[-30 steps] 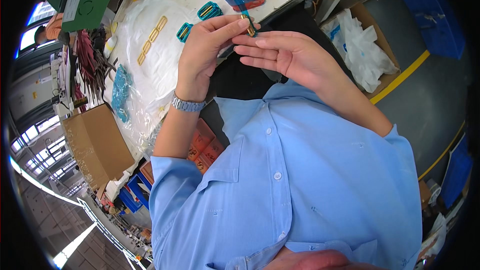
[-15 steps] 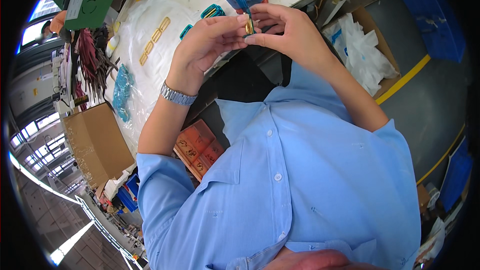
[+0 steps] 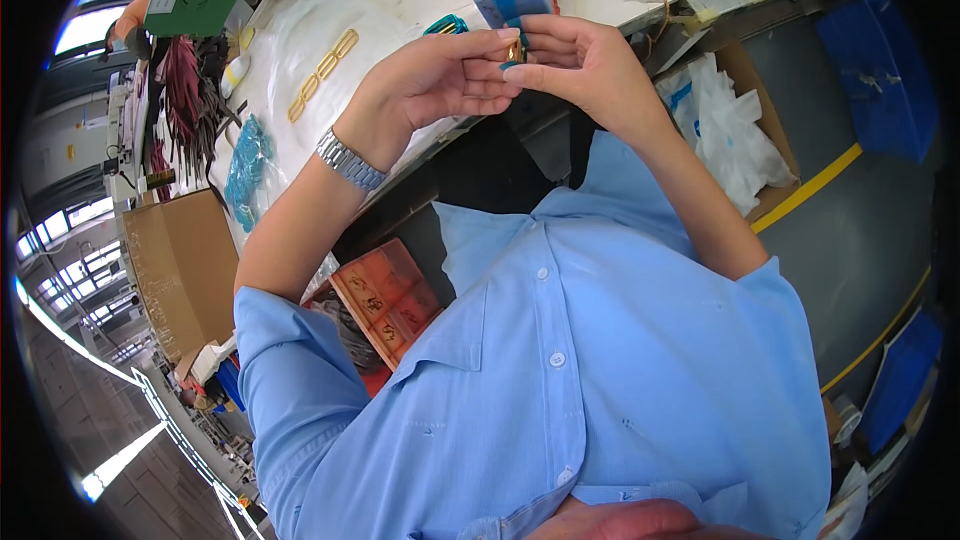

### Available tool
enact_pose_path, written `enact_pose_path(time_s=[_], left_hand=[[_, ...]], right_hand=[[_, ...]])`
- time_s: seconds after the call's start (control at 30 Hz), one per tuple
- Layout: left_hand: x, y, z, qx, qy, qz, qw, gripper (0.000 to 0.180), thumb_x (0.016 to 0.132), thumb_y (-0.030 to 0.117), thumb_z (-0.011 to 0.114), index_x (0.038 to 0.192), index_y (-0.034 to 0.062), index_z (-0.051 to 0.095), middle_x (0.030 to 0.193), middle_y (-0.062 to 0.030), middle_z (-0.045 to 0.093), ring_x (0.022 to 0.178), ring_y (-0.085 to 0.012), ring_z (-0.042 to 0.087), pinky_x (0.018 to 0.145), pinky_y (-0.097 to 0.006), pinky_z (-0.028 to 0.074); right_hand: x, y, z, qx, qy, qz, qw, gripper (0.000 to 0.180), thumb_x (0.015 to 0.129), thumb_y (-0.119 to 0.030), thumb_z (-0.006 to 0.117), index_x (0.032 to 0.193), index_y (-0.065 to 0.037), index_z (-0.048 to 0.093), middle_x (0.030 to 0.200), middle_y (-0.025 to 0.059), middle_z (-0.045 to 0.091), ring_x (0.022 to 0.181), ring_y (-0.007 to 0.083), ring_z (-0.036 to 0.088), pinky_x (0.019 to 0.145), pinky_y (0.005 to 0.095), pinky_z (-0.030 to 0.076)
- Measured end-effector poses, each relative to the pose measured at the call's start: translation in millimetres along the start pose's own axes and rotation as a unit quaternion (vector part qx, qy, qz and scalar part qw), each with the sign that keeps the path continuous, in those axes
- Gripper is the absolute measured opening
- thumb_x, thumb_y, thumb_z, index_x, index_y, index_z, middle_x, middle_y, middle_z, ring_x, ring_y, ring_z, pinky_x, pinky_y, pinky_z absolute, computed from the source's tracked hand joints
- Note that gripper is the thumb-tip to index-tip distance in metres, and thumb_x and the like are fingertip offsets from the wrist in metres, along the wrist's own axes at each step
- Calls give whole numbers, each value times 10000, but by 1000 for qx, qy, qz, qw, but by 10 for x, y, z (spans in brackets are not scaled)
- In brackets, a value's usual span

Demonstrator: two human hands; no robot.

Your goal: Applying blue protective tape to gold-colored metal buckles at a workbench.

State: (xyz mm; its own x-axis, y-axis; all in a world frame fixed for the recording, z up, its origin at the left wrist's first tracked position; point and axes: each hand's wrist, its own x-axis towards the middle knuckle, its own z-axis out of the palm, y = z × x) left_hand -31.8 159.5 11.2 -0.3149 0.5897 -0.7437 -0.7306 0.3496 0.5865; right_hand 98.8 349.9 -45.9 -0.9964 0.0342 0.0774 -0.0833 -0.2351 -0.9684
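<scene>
Close below the tape dispenser point(image 3: 495, 2), both my hands hold one small gold metal piece point(image 3: 515, 50) with teal film tape on it. My left hand point(image 3: 445, 80), with a metal watch on its wrist, pinches the piece between thumb and fingers. From the other side, my right hand point(image 3: 585, 60) grips it with thumb and fingertips. A short strip of teal tape point(image 3: 508, 8) runs from the dispenser down toward the piece, partly hidden by the fingers. Behind my left hand lie teal-wrapped gold pieces point(image 3: 446, 26).
Several gold oval links point(image 3: 322, 75) lie in a row on plastic sheeting. A bag of teal items point(image 3: 247, 170) and a cardboard box point(image 3: 185, 265) are at left. An orange compartment tray point(image 3: 385, 295) sits below the table edge. White plastic bags point(image 3: 735, 130) fill a carton at right.
My hands have come closer to the dispenser, and the visible tape strip is shorter. My left fingers have straightened somewhat. The whole view has shifted, and one teal piece is now hidden behind my left hand.
</scene>
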Motion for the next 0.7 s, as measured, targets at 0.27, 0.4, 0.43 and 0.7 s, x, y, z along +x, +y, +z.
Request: enact_pose_path(time_s=[0.27, 0.4, 0.43, 0.7], left_hand=[[-42, -56, 129, -7, 16, 19, 1000, 292, 1018, 300, 782, 1066, 16, 731, 986, -166, 807, 867, -239, 793, 856, -371, 653], [-243, -358, 263, 146, 56, 174, 972, 295, 1053, 264, 738, 1098, -27, 757, 991, -122, 806, 867, -181, 782, 845, -294, 634], [-293, -484, 357, 235, 144, 312, 909, 261, 1041, 215, 745, 1128, -30, 754, 1000, -101, 805, 872, -171, 775, 841, -286, 622], [28, -939, 629, 345, 348, 602, 630, 178, 949, -18, 767, 1126, -16, 760, 956, -103, 783, 850, -181, 760, 768, -290, 585]], right_hand=[[-22, 39, 79, 14, 29, 8, 999, 447, 974, -138, 795, 1360, 59, 684, 1199, 131, 791, 1098, 155, 751, 1001, 297, 574], [-44, -22, 123, 26, 56, 15, 998, 401, 997, -155, 778, 1327, 60, 706, 1137, 126, 807, 1037, 112, 741, 964, 252, 556], [-50, -51, 130, 25, 60, 16, 998, 401, 997, -155, 778, 1327, 60, 706, 1137, 126, 807, 1037, 112, 741, 964, 252, 556], [-107, -201, 238, 91, 65, 48, 993, 382, 1008, -169, 770, 1316, 54, 731, 1136, 97, 794, 1036, 111, 735, 970, 250, 555]])
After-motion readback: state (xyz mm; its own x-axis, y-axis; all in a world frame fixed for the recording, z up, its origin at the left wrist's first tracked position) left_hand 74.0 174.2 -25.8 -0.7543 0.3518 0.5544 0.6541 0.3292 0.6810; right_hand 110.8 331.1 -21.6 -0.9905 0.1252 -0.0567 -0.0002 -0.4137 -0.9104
